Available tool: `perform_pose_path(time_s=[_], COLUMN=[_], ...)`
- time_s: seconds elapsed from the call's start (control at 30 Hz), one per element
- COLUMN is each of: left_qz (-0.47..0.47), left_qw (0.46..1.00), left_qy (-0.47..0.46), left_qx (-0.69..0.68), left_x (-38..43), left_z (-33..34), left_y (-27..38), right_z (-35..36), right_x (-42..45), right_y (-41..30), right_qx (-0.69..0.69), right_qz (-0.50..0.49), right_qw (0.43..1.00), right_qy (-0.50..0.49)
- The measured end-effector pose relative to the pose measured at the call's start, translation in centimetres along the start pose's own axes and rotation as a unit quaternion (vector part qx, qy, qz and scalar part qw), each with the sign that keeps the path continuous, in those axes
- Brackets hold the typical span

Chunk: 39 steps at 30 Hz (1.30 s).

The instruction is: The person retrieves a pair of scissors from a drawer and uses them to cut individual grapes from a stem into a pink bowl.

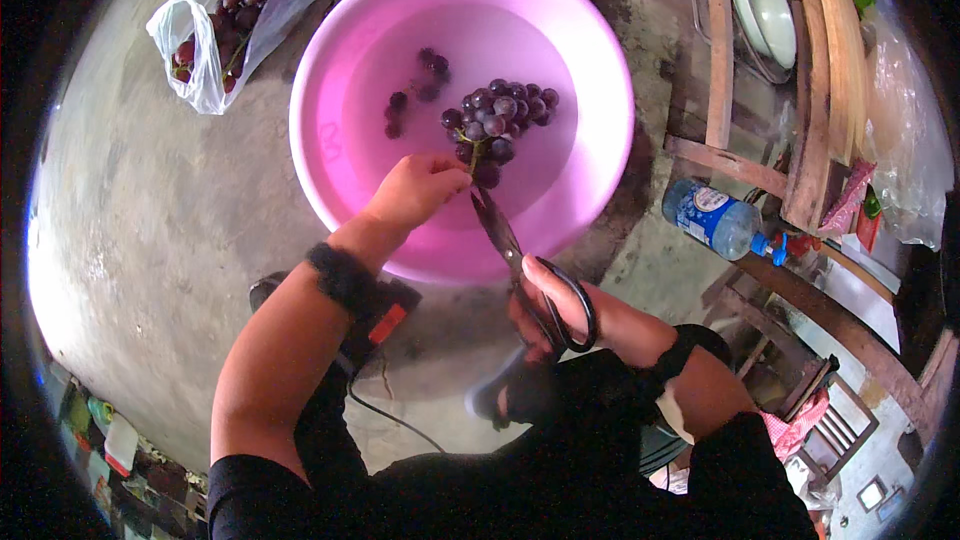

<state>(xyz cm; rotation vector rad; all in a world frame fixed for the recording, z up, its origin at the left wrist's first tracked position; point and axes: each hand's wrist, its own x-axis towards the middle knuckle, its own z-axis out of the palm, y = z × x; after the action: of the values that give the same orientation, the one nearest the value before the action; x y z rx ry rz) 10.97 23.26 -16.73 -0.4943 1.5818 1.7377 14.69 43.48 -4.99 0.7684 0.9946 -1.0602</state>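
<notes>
A bunch of dark purple grapes (499, 116) hangs over the pink plastic basin (319, 90), its green stem pinched between the fingertips of my left hand (420, 191). My right hand (551, 300) grips black-handled scissors (502, 232), whose blade tips reach the stem close to my left fingers. Whether the blades touch the stem is hard to tell. Several loose dark grapes (427, 75) lie in the basin, left of the bunch, in what looks like water.
On the concrete floor, a white plastic bag (199, 52) of reddish grapes lies at upper left. To the right are a large plastic bottle (716, 221) with a blue label, a wooden frame (720, 52) and pale bowls (761, 11). A dark cable (390, 424) runs near my feet.
</notes>
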Motion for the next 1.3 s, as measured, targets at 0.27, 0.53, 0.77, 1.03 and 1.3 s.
perform_pose_path(time_s=[0.27,0.53,0.77,1.03,1.3], left_qz=[-0.009,0.077,0.157,0.105,0.047], left_qw=[1.000,0.992,0.940,0.953,0.982], left_qy=[0.011,0.046,0.133,0.129,0.108], left_qx=[0.011,0.092,0.272,0.255,0.146], left_x=[0.3,-0.7,-1.5,-1.1,1.0], left_z=[0.5,1.4,1.7,1.4,-0.8], left_y=[-0.9,-0.2,0.4,0.6,-0.3], right_z=[-0.3,0.4,0.3,0.4,-0.1], right_x=[0.1,0.4,0.8,0.5,0.5], right_y=[-0.1,-0.9,-1.0,-1.4,-1.1], right_qx=[0.018,0.022,0.036,-0.031,0.002], right_qz=[-0.025,-0.069,-0.087,-0.109,-0.036], right_qw=[0.999,0.997,0.996,0.994,0.999], right_qy=[-0.022,-0.019,-0.002,0.010,0.010])
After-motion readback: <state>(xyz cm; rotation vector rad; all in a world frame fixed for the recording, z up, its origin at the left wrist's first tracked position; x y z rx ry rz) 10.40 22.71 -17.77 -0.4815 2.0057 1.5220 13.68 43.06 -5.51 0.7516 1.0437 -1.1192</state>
